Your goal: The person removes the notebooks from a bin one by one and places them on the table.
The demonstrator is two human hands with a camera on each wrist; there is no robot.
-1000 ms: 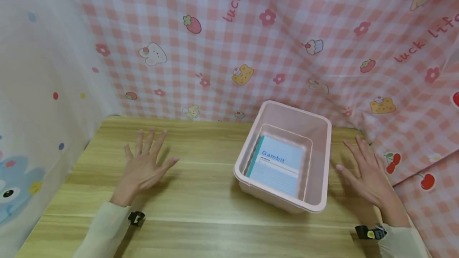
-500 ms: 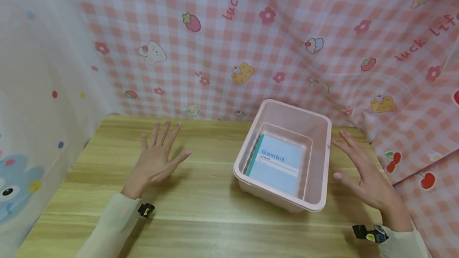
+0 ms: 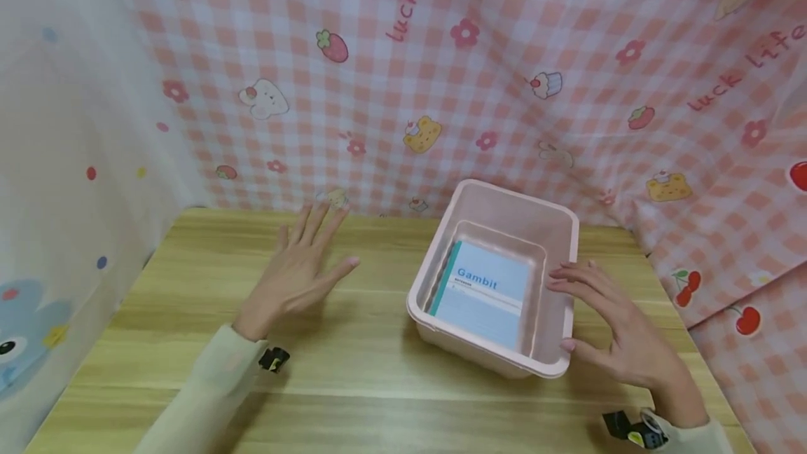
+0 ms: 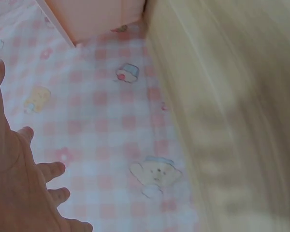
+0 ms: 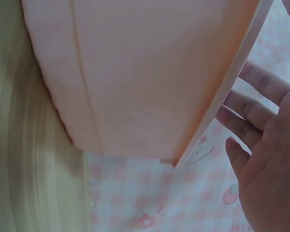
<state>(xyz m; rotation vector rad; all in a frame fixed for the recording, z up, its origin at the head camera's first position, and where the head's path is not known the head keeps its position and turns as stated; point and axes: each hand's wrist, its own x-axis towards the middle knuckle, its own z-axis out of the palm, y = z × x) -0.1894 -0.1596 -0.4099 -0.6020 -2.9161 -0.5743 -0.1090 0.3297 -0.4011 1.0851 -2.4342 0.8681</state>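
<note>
I'd judge handling has barely begun: the notebook (image 3: 482, 293) lies in the bin (image 3: 511, 212), right of centre on the tabletop (image 3: 353, 377), gripped by neither hand. The left hand (image 3: 298, 273) is spread, well left of it; the right hand (image 3: 630, 342), fingers parted, hangs at the right rim (image 3: 575, 233), contact unclear.

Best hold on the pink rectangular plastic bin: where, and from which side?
Likely the bin's overhanging rim, midway along both long sides, coming from left and right. It stands upright with an open top, so that lip can be hooked; the light-blue rectangular notebook inside lies flat, well below.
</note>
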